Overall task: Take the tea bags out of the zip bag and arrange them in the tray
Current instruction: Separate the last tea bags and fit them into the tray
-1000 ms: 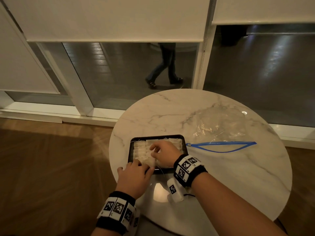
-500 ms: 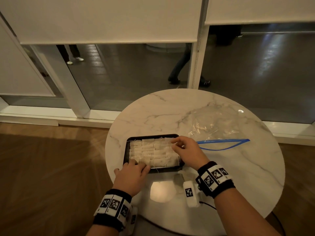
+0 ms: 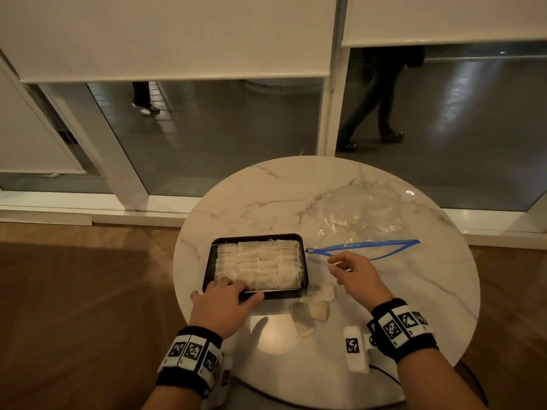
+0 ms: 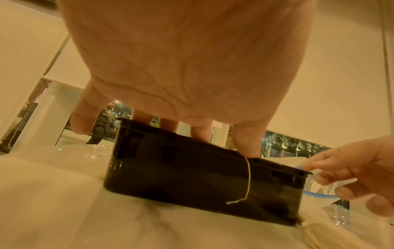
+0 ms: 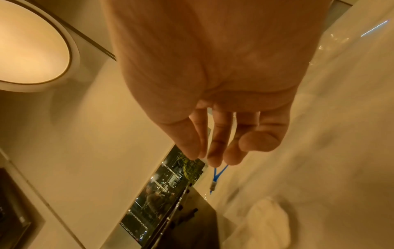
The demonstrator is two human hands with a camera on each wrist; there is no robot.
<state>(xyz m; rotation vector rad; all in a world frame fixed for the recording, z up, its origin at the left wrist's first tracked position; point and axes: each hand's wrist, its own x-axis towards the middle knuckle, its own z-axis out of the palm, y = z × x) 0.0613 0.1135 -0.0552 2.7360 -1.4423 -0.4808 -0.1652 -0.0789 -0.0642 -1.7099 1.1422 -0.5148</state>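
A black tray (image 3: 305, 267) sits on the table, packed with rows of white tea bags (image 3: 260, 264). My left hand (image 3: 226, 298) rests on its near-left corner, fingers laid over the rim (image 4: 192, 176) onto the bags, little finger outside. A tea bag string (image 4: 248, 178) hangs down the tray's near wall. To the tray's right, my right hand (image 3: 350, 272) pinches the near lip of the clear zip bag (image 3: 364, 214) at its blue zipper (image 3: 373, 246), also seen as the blue zipper (image 5: 219, 171) below the fingertips. Three loose tea bags (image 3: 318, 312) lie near the tray's right corner.
The round marble table (image 3: 414, 306) drops off to wooden floor (image 3: 74, 291) on the left and front. Beyond it is a glass wall (image 3: 222, 137) with people walking outside. A white wrist camera unit (image 3: 355, 347) hangs under my right wrist.
My right hand has left the tray's right edge and moved right to the zip bag's mouth, uncovering the loose tea bags. The left hand has stayed on the tray corner.
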